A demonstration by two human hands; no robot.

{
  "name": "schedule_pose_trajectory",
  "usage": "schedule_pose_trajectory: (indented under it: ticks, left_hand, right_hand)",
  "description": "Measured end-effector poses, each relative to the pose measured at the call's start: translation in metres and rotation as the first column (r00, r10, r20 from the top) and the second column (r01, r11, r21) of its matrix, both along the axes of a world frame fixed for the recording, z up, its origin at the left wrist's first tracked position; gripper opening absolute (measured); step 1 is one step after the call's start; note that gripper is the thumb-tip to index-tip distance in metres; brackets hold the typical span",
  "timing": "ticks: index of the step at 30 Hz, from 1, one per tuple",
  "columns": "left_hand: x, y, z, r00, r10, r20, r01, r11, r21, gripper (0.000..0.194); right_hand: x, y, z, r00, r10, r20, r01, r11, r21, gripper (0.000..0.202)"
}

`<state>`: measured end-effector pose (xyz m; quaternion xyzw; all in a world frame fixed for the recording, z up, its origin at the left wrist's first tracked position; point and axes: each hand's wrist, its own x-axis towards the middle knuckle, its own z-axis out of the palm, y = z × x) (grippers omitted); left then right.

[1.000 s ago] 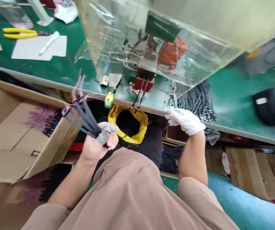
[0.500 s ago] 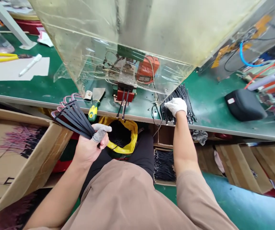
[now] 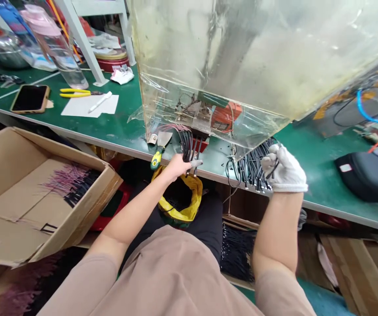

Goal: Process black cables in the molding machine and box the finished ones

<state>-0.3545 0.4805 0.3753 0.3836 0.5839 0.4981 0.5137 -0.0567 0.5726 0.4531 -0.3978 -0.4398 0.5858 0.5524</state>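
The green bench (image 3: 106,129) carries a phone (image 3: 30,98), a bottle (image 3: 69,66) and white paper (image 3: 77,108) at left, a scraper (image 3: 158,156) jutting over the near edge, black cables (image 3: 250,169) and a dark case (image 3: 366,177) rightward.

A pink-wired black cable bundle (image 3: 186,144) bends downward — a silver-tipped black cable pile (image 3: 252,169) lies fanned to its right.

1. I'd call this a workshop, the sort where wiring is handled in bulk.
2. A long green worktop (image 3: 119,134) crosses the frame, with a cloudy plastic hood (image 3: 258,52) over a small machine (image 3: 225,117) at upper centre.
3. Black cables (image 3: 253,166) lie heaped right of centre; a cardboard box (image 3: 80,224) at left holds pink-and-black wiring (image 3: 72,180).
4. Yellow-handled pliers (image 3: 75,93), upper left, and a scraper (image 3: 158,154), near centre, sit out.
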Motion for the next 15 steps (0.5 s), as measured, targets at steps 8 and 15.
schedule_pose_trajectory:
  ticks: [8,15]
  left_hand:
    - [0.009,-0.025,0.016,0.996,-0.029,0.088,0.027,0.999,0.021,0.043]
    - [-0.017,-0.119,0.045,0.967,0.003,0.255,-0.049,0.984,0.172,0.043]
  right_hand:
    - [-0.033,-0.045,0.0,0.995,0.095,-0.035,-0.091,0.992,0.092,0.024]
    - [-0.064,-0.1,0.015,0.979,0.195,-0.066,-0.194,0.981,0.025,0.034]
